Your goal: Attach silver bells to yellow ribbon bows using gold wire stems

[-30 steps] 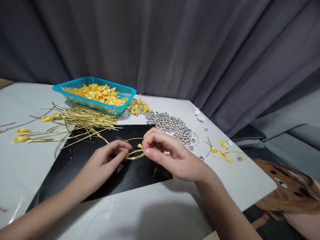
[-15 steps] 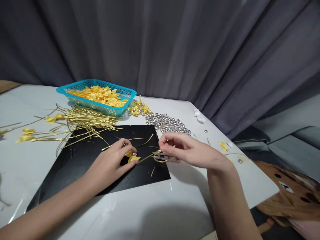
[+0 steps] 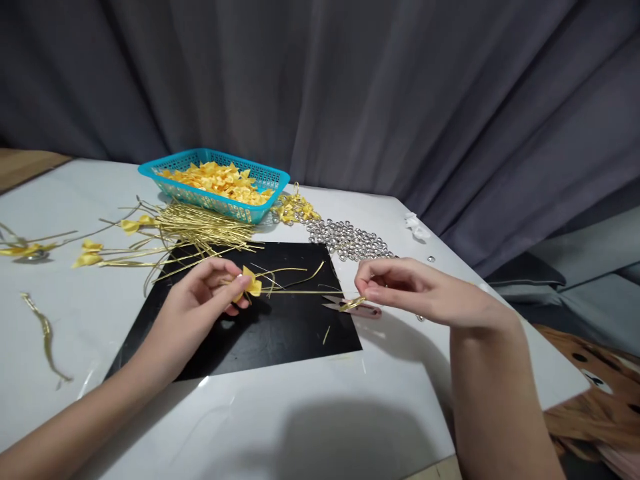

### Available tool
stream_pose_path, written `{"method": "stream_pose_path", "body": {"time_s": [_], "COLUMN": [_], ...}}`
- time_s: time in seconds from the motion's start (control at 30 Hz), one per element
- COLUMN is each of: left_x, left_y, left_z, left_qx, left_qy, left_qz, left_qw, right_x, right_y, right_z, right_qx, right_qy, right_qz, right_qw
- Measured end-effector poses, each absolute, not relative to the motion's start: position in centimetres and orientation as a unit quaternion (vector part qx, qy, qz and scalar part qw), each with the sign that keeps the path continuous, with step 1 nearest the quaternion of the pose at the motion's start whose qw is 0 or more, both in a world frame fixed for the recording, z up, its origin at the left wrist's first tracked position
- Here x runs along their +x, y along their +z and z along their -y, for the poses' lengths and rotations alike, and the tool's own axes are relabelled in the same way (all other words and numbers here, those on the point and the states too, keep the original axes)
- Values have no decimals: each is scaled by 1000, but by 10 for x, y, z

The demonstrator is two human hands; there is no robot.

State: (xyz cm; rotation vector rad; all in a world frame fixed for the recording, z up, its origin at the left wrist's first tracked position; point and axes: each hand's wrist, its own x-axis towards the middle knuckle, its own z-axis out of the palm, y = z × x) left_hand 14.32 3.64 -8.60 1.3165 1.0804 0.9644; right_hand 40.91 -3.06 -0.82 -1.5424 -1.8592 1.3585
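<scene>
My left hand (image 3: 200, 303) pinches a small yellow ribbon bow (image 3: 251, 283) just above the black mat (image 3: 260, 333). A thin gold wire (image 3: 300, 291) runs taut from the bow to my right hand (image 3: 415, 290), whose fingertips are pinched on the wire's other end near the mat's right edge. Under my right fingers lies a small pair of snips (image 3: 350, 307) on the table. Both hands hover low over the mat, about a forearm's width apart.
A turquoise basket (image 3: 267, 179) of yellow bows stands at the back. In front of it lie a bundle of gold wires (image 3: 200, 233), finished bow stems (image 3: 95, 257), a heap of silver beads (image 3: 350, 240) and gold bits (image 3: 295, 210). A grey curtain hangs behind the white table (image 3: 300, 413).
My hands have drawn apart, pulling the looped gold wire out straight between them. The bow has lifted off the mat in my left hand. The view has shifted right.
</scene>
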Motion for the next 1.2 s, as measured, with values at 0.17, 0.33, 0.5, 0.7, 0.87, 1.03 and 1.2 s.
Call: {"method": "stream_pose_path", "body": {"time_s": [0.17,0.33,0.5,0.7,0.87,1.03,1.2], "left_x": [138,132,130,136,140,140,140], "left_y": [-90,-97,-99,-93,-92,-96,-96], "left_z": [-39,-46,-46,-41,-40,-38,-37], "left_qx": [515,462,436,490,542,574,557], "left_qy": [412,379,384,337,335,271,248], "left_qz": [-460,-449,-461,-477,-456,-474,-493], "left_qw": [595,664,671,647,621,611,621], "right_x": [405,405,402,385,382,388,390], "right_y": [-13,-14,-12,-14,-17,-20,-20], "right_z": [26,24,30,34,28,21,16], "right_qx": [-556,-552,-495,-509,-515,-507,-504], "right_qy": [480,498,514,485,475,502,492], "right_qz": [663,646,631,514,447,409,416], "right_qw": [148,173,305,491,556,569,575]}}
